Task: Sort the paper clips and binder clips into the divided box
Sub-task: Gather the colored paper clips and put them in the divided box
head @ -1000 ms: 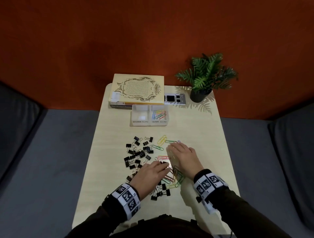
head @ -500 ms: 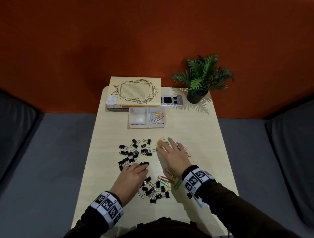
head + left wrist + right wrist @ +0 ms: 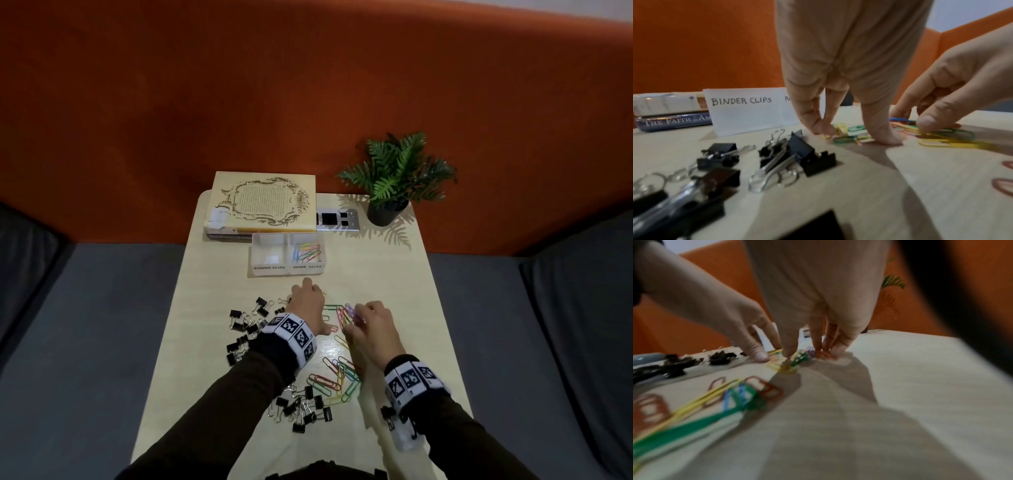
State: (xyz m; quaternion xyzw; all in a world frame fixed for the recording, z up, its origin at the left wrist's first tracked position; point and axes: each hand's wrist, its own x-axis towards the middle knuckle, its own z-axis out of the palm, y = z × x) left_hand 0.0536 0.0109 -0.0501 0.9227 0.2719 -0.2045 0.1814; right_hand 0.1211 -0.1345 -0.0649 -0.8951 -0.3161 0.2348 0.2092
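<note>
The divided box (image 3: pixel 287 270) stands mid-table, labelled BINDER CLIPS (image 3: pixel 741 101) on the left; its right compartment holds coloured paper clips (image 3: pixel 306 253). Black binder clips (image 3: pixel 244 328) lie scattered at the left, and more (image 3: pixel 303 408) lie near me. My left hand (image 3: pixel 308 295) reaches in front of the box, its straight fingers (image 3: pixel 813 125) pressing on yellow and green paper clips (image 3: pixel 844 136). My right hand (image 3: pixel 359 319) curls its thumb (image 3: pixel 929 122) and fingers round a bunch of paper clips (image 3: pixel 346 314) on the table. Another heap of paper clips (image 3: pixel 339 379) lies near my right wrist.
Stacked books (image 3: pixel 262 202) sit behind the box, with a small grey device (image 3: pixel 337 219) and a potted plant (image 3: pixel 394 178) to their right. The narrow table (image 3: pixel 394 274) is flanked by grey cushions (image 3: pixel 85 342) and backed by an orange wall.
My left hand has left the binder clips and moved forward and right to the paper clips near the box. My right hand has drawn back a little, curling round a bunch of clips.
</note>
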